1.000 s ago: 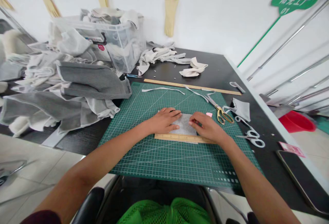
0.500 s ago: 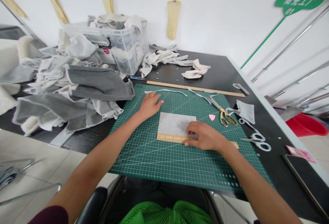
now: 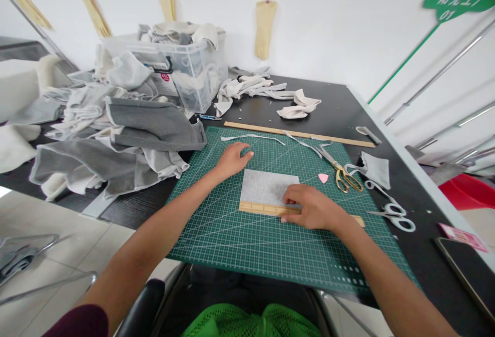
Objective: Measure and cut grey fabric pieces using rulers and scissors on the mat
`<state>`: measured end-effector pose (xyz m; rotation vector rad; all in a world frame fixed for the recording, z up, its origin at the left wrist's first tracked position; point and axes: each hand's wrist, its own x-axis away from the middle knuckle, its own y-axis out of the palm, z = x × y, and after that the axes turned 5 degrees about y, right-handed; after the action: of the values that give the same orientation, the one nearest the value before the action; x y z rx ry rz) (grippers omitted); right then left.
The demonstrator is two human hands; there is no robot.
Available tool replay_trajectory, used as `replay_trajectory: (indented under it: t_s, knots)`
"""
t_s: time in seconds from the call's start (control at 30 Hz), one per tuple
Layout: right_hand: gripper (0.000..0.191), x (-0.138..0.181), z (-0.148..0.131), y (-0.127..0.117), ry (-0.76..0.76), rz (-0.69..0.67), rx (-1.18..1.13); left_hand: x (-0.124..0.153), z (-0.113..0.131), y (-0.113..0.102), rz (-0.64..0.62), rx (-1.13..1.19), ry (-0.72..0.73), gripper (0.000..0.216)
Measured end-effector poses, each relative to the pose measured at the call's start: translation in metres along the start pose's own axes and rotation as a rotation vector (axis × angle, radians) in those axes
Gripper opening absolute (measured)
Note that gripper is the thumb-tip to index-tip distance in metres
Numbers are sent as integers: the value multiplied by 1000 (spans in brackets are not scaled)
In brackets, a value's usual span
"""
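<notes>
A rectangle of grey fabric (image 3: 266,185) lies on the green cutting mat (image 3: 216,228). Along its near edge runs a short wooden ruler (image 3: 257,207). My right hand (image 3: 313,207) grips the ruler, thumb on the near side and bent fingers on the fabric side. Beyond the fabric's far left corner, my left hand (image 3: 234,160) hovers with thumb and fingers apart, holding nothing. A thin white strip (image 3: 253,135) lies just past it. Right of the fabric are a pink triangular piece (image 3: 323,177) and gold-handled scissors (image 3: 340,172).
White-handled scissors (image 3: 398,218) and a phone (image 3: 464,270) lie at the right. A long wooden ruler (image 3: 297,133) crosses the mat's far edge. At the left, grey cloths (image 3: 154,125) are heaped before a clear plastic bin (image 3: 197,81). White scraps (image 3: 299,105) lie at the back.
My left hand has drawn back from the white strip, slightly right and nearer the fabric. My right hand stays on the ruler. The whole view has shifted slightly.
</notes>
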<state>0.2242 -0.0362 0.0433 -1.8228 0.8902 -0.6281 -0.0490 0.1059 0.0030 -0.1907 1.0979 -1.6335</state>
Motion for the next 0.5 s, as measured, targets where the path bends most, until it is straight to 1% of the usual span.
replay_trajectory:
  t_s: [0.07,0.1,0.13,0.2,0.23,0.3,0.37,0.4,0.43,0.5]
  knots:
    - [39,0,-1,0,8,1,0,1,9,-3,0,63,133,33]
    - [38,1,-1,-1,14,-3,1,3,14,-5,-46,108,233,34]
    - [37,1,0,-3,22,-5,4,5,19,-6,-121,153,333,34]
    - [32,4,4,-9,61,26,5,9,30,-6,-267,213,478,31]
    - [29,6,8,-13,98,68,-4,12,35,-6,-316,220,518,30]
    - [26,10,20,-21,209,221,-43,17,45,-5,-388,209,561,34]
    - [30,15,36,-27,331,425,-91,22,53,-3,-465,182,586,48]
    - [31,17,43,-29,369,513,-107,24,57,-2,-509,161,599,56]
    - [31,18,50,-30,395,568,-121,27,60,-2,-552,135,615,63]
    - [31,19,61,-29,425,605,-138,32,66,0,-630,66,645,71]
